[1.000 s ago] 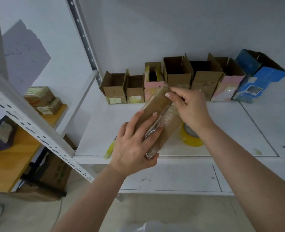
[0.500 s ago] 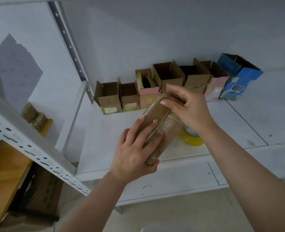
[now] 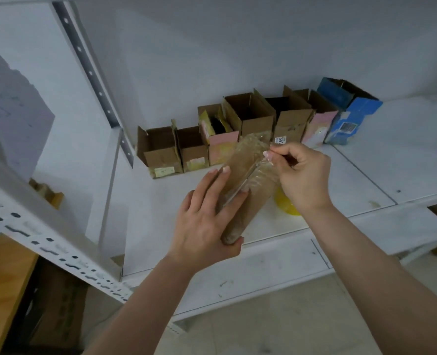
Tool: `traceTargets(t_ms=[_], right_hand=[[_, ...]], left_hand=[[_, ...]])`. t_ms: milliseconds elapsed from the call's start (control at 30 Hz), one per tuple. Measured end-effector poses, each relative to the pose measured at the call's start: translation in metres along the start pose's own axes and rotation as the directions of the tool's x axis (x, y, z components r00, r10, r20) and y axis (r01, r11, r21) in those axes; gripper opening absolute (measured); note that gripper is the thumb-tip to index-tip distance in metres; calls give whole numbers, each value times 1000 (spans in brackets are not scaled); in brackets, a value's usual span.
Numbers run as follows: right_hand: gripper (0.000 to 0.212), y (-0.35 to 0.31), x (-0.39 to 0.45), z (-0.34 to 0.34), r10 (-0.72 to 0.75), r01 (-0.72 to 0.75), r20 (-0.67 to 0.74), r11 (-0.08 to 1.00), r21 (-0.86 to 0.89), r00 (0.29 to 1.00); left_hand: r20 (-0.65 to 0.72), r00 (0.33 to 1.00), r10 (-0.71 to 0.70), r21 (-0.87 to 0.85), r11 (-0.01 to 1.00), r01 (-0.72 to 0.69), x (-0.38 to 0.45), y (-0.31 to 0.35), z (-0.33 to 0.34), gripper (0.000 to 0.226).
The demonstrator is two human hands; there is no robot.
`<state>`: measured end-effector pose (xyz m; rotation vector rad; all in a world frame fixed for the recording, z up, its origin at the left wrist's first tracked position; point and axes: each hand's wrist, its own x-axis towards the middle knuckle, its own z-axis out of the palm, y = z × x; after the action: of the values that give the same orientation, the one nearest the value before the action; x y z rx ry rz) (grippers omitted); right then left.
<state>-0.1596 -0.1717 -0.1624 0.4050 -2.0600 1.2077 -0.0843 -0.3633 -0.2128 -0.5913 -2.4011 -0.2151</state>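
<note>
Both hands are on the brown pkg (image 3: pixel 243 165), clear-wrapped, held mid-frame above the front edge of the white shelf (image 3: pixel 366 175), far end tilted toward 1 o'clock. The left hand (image 3: pixel 204 221) grips the near end w/ fingers laid along the top, thumb under. The right hand (image 3: pixel 299 178) pinches the clear wrap near the far end. A yellow tape roll (image 3: pixel 286 206) lies on the shelf at the pkg's 4 o'clock, partly hidden. Open cartons (image 3: pixel 253 116) stand in a row at 12, w/ a blue box (image 3: pixel 350 116) at 2.

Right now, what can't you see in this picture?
Head view:
- The parcel: contents hidden by its wrapping.
- The tape: mostly behind the right hand and parcel.
- The label: print too small.
- The boxes: insides too dark.
</note>
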Motion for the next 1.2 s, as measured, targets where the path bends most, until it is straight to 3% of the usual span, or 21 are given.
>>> traceTargets(t_ms=[167,267,333,400,467,533,600,700,800,900,967,1033,1133,1200], right_hand=[[24,0,3,-3,196,-200,45,975,100,980],[32,8,0,-7,289,-293,57,953,71,955],[33,17,-3,-8,377,-380,61,924,45,924],[36,27,-8,-7,484,-489,80,869,69,871],[35,33,-14,-6,608,-615,92,780,119,789],[33,29,-21,-8,699,-721,178,670,177,693],[30,21,-26,-8,723,-805,366,569,167,586],[28,2,-30,-6,663,-853,618,522,24,423],[11,-10,-26,-9,663,-864,620,501,50,420],[20,-10,-20,-19,698,-836,531,548,35,480],[21,-9,-17,-25,694,-763,478,642,-74,538],[22,-9,-14,-28,674,-668,417,720,-188,609],[19,-8,-7,-35,607,-529,359,794,-299,709],[18,-5,-2,-43,573,-455,332,810,-370,750]], left_hand=[[44,990,-134,-129,982,139,8,-6,-10,83],[24,964,-264,-323,911,258,17,-18,-22,72],[44,903,-427,-597,714,367,25,-23,-29,61],[143,792,-593,-811,389,437,31,-27,-32,53],[308,642,-702,-889,27,457,34,-27,-30,53],[472,504,-723,-870,-290,399,32,-25,-24,46],[548,444,-709,-835,-431,342,30,-18,-17,30],[609,411,-678,-793,-510,333,26,-5,-8,33],[643,409,-648,-763,-489,424,20,-3,-5,34],[570,416,-709,-741,-224,633,19,-12,-9,27],[501,486,-717,-732,-51,680,24,-15,-17,24],[454,585,-672,-760,50,648,35,-11,-28,20],[422,735,-531,-700,325,636,53,2,-36,79],[441,780,-444,-547,556,626,67,12,-36,97]])
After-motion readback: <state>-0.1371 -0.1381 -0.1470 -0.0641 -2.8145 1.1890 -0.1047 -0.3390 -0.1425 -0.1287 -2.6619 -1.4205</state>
